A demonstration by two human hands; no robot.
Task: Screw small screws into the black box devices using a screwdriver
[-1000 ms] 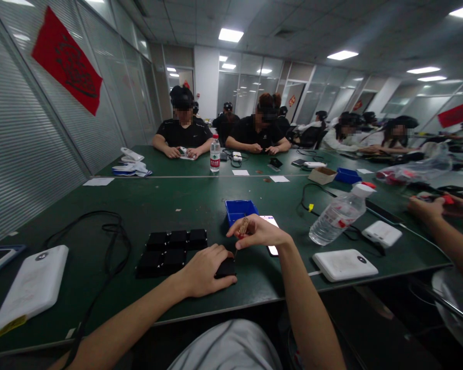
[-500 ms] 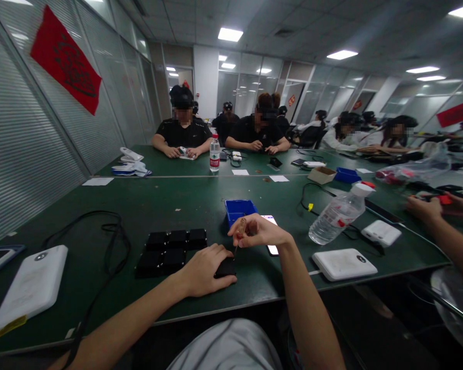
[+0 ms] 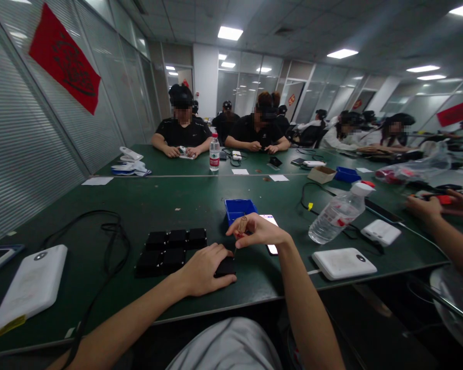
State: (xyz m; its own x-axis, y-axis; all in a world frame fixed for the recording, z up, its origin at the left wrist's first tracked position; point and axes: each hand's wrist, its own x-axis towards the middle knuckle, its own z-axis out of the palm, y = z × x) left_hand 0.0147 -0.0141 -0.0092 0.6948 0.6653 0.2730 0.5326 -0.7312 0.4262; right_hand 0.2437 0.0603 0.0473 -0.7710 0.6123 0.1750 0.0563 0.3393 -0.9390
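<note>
My left hand (image 3: 208, 270) is closed on a small black box (image 3: 225, 266), pressing it to the green table with thumb and fingers. My right hand (image 3: 258, 232) grips a screwdriver (image 3: 243, 225) by its clear amber handle, shaft pointing down. Its tip is at the box's far right corner; the screw there is too small to make out. Left of my left hand lie several similar black boxes (image 3: 172, 246) in two rows, with shiny dots at their corners. Just beyond my right hand is a blue tray (image 3: 239, 206), and a lit phone (image 3: 271, 221) lies partly hidden behind the wrist.
To the right stand a tilted-looking water bottle (image 3: 337, 213) and a white power bank (image 3: 345, 264). Another white power bank (image 3: 31, 285) and a black cable (image 3: 111, 241) lie left. A neighbour's hands (image 3: 428, 208) work at the far right. Two people sit opposite.
The fingers of my right hand have shifted slightly around the screwdriver handle. My left hand and the black box stay in place.
</note>
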